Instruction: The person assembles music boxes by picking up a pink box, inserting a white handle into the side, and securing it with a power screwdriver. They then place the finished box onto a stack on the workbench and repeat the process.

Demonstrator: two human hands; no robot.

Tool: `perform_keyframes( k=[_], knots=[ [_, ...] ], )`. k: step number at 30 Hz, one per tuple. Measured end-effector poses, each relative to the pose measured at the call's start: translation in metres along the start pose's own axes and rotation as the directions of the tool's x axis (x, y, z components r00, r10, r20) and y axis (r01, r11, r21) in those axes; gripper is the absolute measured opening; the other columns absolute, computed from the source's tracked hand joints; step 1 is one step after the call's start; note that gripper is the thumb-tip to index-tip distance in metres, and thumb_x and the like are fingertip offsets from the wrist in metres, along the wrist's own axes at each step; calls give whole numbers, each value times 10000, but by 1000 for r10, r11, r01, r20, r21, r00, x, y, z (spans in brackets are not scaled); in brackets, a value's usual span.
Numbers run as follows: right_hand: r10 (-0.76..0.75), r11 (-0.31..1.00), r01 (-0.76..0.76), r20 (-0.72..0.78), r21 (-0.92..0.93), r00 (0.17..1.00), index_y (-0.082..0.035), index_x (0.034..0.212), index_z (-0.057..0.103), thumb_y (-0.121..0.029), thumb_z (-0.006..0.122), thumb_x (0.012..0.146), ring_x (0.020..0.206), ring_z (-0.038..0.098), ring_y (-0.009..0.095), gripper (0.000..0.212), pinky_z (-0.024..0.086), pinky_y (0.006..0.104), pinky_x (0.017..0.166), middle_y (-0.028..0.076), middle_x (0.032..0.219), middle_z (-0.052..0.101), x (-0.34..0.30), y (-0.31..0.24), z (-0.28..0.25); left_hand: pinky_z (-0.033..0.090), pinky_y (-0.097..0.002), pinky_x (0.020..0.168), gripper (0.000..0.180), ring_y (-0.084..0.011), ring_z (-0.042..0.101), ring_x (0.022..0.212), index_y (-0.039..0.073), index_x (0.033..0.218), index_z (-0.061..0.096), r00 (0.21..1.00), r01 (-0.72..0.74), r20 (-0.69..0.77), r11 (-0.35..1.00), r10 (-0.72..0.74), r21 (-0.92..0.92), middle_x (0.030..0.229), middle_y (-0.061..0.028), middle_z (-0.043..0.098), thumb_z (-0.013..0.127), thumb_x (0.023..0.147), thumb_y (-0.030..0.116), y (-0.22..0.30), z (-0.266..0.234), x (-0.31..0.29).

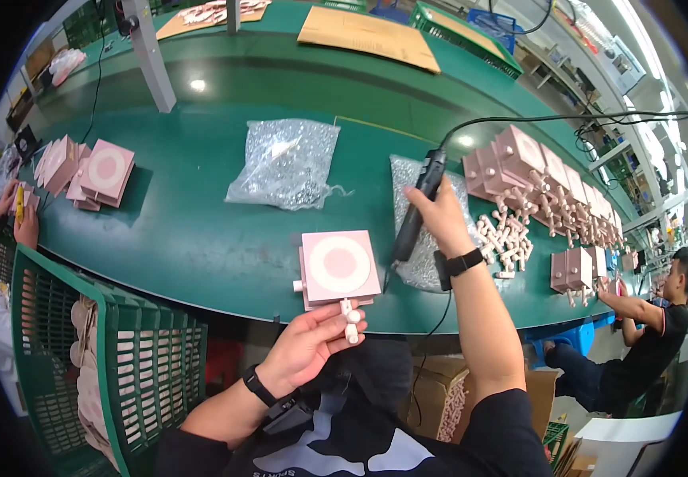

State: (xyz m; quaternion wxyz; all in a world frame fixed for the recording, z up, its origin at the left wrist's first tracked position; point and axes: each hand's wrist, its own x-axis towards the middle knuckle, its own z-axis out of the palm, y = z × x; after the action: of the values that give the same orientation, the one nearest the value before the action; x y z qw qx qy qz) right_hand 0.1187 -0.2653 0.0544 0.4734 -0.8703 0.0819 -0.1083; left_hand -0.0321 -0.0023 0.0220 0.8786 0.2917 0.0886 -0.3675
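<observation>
Wore a black shirt (336,445) with a pale print, just below the left hand (303,350). Pinched a small pale-pink jointed fitting (351,316) between that hand's thumb and fingers, at the near edge of a square pink unit (339,266) just beyond it on the green table (201,254); could not tell whether joined. Clasped a slanted black corded tool (410,237) in the right hand (438,213), above a bubble-wrap sheet (423,270). Had a heap of similar fittings (507,238) right of that hand, rows of pink units (523,155) farther out, another bubble-wrap sheet (287,163) well beyond the left hand, and a green crate (107,342) to the latter's left.
</observation>
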Motion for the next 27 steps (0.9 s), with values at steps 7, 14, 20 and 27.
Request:
perform_keyframes(
  k=[7, 14, 20, 27],
  knots=[
    [-473, 692, 296, -103, -659, 875, 79, 1186, 544, -223, 735, 865, 790, 651, 272, 480, 520, 374, 706, 195, 936, 669, -33, 15, -32, 537, -377, 973, 380, -242, 650, 1109, -41, 1270, 566, 998, 49, -42, 999, -49, 4, 1201, -148, 653, 514, 1036, 253, -7, 5, 8],
    [155, 980, -102, 339, -169, 928, 42, 833, 641, -150, 678, 917, 600, 635, 153, 213, 496, 297, 565, 103, 737, 670, -180, -47, -11, 546, -340, 903, 522, -222, 679, 1024, -41, 1212, 607, 973, 66, -227, 984, -28, 164, 1112, -146, 690, 489, 1031, 434, -14, 6, 12],
    [241, 924, -358, 521, 135, 819, 31, 809, 664, -259, 629, 963, 580, 670, 310, 330, 511, 349, 558, 173, 662, 659, -218, -47, 30, 538, -350, 884, 525, -235, 680, 1029, -47, 1194, 619, 962, 65, -271, 984, -18, 166, 1094, -166, 701, 469, 1036, 431, -14, 8, 12],
    [143, 986, -164, 456, 7, 878, 59, 863, 657, -221, 564, 976, 659, 663, 396, 316, 529, 417, 616, 198, 721, 675, -202, -40, 27, 555, -309, 825, 504, -199, 700, 922, -53, 1151, 638, 960, 90, -278, 977, -33, 194, 1047, -150, 716, 484, 1036, 413, -8, 20, 16]
  ],
)
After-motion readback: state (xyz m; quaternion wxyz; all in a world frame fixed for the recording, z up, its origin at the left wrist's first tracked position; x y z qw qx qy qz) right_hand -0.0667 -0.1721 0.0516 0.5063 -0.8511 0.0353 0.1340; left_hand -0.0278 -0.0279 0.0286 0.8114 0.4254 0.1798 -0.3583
